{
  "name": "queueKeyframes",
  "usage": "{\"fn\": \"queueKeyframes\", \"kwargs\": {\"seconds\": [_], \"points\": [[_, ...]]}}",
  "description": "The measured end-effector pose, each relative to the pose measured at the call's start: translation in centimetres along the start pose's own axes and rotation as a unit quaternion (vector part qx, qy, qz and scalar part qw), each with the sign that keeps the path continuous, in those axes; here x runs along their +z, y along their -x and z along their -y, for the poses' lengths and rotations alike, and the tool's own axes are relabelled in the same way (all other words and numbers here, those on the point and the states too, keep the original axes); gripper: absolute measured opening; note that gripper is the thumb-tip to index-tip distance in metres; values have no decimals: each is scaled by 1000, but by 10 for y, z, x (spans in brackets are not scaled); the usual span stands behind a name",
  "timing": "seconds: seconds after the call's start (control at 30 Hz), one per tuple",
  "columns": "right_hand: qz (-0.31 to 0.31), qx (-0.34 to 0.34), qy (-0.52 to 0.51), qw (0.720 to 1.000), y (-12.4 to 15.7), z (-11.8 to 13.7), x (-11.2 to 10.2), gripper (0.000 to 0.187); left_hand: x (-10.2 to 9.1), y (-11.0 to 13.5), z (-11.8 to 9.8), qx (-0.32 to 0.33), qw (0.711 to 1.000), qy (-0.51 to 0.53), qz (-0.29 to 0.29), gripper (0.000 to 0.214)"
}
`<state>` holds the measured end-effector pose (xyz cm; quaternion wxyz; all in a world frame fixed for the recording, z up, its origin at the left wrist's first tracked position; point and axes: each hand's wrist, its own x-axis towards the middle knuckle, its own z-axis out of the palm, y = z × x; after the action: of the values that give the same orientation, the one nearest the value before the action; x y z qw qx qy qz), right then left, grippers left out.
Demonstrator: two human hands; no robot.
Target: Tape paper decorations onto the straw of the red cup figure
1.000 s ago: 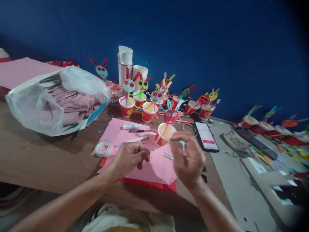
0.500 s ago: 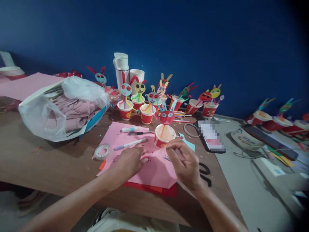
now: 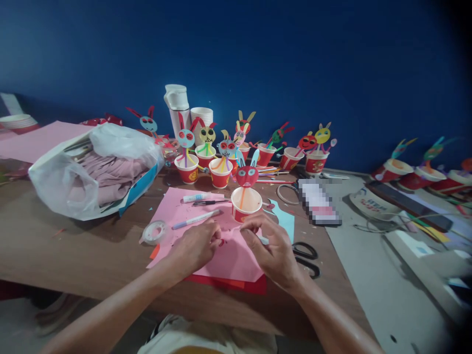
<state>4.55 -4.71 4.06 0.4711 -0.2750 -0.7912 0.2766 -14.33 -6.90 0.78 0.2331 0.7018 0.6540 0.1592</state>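
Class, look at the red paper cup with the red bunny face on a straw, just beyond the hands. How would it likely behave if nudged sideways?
The red paper cup is probably light and may slide on the pink paper. The bunny face stands high on a thin straw, so it may tip easily. Its thin walls would likely crush if squeezed.

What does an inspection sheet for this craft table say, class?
Surface: wooden table, paper scraps scattered.
Job's things: pink sheet under both hands; bunny cup just beyond the fingers; small piece between them, too small to tell.
Clutter: tape, marker, scissors, bag, row of finished cups.
Hands: left hand and right hand pinching, close together.
Cables: thin wire at right.
Surroundings: blue wall.
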Motion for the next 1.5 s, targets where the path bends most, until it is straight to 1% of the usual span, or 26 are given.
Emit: {"fn": "queueKeyframes", "kwargs": {"seconds": [0.1,0.17,0.23,0.3,0.37,0.43,0.5,0.57,0.67,0.73,0.8,0.87,0.93,1.03,1.13,1.23,1.33,1.4,1.43,1.5], "points": [[31,-3,-10,999,0,-3,1,9,-10,1,-3,-4,996,94,4,9],[38,4,-19,999,-1,-3,1,8,-20,0,-6,-20,982,186,17,12],[37,37,-25,998,-1,-3,1,7,-29,0,-9,-32,961,272,33,14],[43,99,-30,994,-2,-1,2,8,-36,1,-11,-37,942,332,41,14],[60,175,-57,981,-3,3,3,8,-40,3,-12,-26,932,360,36,13],[81,234,-117,962,-5,6,5,9,-41,5,-13,-2,931,364,16,12],[87,262,-182,944,-8,8,7,12,-41,5,-12,20,936,352,-2,11],[76,271,-231,931,-12,11,8,16,-42,5,-12,32,940,339,-17,11],[45,275,-276,920,-17,12,9,21,-44,2,-13,41,941,334,-29,10],[28,277,-272,921,-19,12,10,22,-46,1,-15,49,940,336,-35,10],[9,271,-229,935,-20,10,12,21,-50,1,-17,56,935,348,-36,10],[-12,253,-173,952,-20,8,14,20,-52,1,-20,59,928,367,-35,10],[-25,235,-134,962,-21,8,17,19,-54,2,-22,58,918,390,-34,11],[-28,226,-103,968,-23,12,20,20,-54,3,-25,63,907,414,-38,11],[-23,216,-68,974,-26,19,24,25,-54,4,-28,76,902,423,-46,10],[-16,188,-30,982,-26,24,27,28,-55,6,-31,82,898,429,-51,10],[-16,161,6,987,-26,24,26,30,-57,2,-28,86,895,434,-52,15],[-30,148,24,988,-27,24,22,31,-58,-5,-20,72,895,435,-69,19],[-39,142,31,989,-28,24,19,31,-58,-11,-16,54,897,431,-85,20],[-52,127,54,989,-34,26,12,30,-58,-22,-7,-2,901,421,-105,18]]}}
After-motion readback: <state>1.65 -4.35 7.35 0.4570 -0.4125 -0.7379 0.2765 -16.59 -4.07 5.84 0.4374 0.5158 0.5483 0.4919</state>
